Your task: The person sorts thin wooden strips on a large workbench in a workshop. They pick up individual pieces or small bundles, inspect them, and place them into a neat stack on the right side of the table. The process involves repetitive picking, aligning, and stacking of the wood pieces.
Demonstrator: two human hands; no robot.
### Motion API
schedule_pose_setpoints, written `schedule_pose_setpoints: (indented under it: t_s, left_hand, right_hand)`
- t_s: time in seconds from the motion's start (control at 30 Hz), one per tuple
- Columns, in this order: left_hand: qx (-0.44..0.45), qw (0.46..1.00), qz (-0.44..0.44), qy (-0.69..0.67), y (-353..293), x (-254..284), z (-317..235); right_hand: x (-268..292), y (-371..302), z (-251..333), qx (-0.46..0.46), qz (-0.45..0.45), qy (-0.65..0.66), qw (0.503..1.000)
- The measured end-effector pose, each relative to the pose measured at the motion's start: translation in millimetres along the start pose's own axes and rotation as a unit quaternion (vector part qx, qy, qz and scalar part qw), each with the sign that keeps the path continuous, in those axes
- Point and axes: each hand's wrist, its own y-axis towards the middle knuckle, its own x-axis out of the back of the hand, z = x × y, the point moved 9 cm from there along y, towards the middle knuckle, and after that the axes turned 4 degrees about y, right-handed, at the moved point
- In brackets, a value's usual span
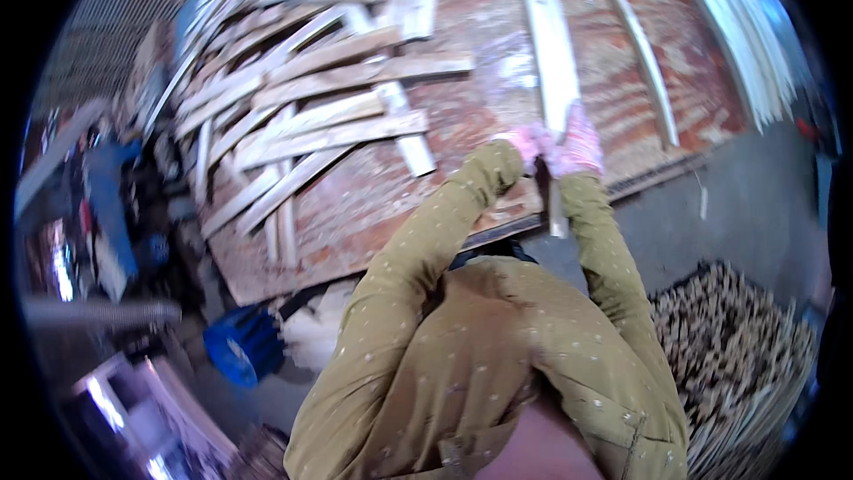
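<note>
Both my hands wear pink gloves and meet at the near edge of the worktable. A long pale wooden strip (552, 53) lies there, pointing away from me, its near end jutting past the table edge. My right hand (576, 144) is closed round the strip close to that end. Beside it, my left hand (528, 142) is also closed, against the strip's left side; its fingertips are partly hidden. Further right, a single thin strip (638, 40) lies apart on the table.
The reddish, worn worktable (355, 227) carries a loose pile of wooden slats (329, 89) on the left. A bundle of long pale strips (733, 31) lies at the right edge. Stacked sticks (724, 329) stand at lower right, and a blue plastic container (242, 345) at lower left.
</note>
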Motion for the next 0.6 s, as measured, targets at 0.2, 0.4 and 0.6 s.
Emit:
schedule_pose_setpoints:
  t_s: [0.2, 0.4, 0.6]
  left_hand:
    - [0.061, 0.827, -0.557, 0.05, -128.6, 172.5, 80.6]
    - [0.506, 0.576, -0.636, -0.086, -294.1, 291.0, 181.7]
    - [0.383, 0.607, -0.651, -0.247, -286.2, 317.2, 202.9]
  right_hand:
    - [16.8, -5.2, 17.8, 0.062, -0.055, -0.057, 0.995]
    - [7.2, -33.2, 168.0, 0.362, -0.037, 0.001, 0.932]
    - [-94.0, -24.4, 289.7, 0.378, 0.139, -0.172, 0.899]
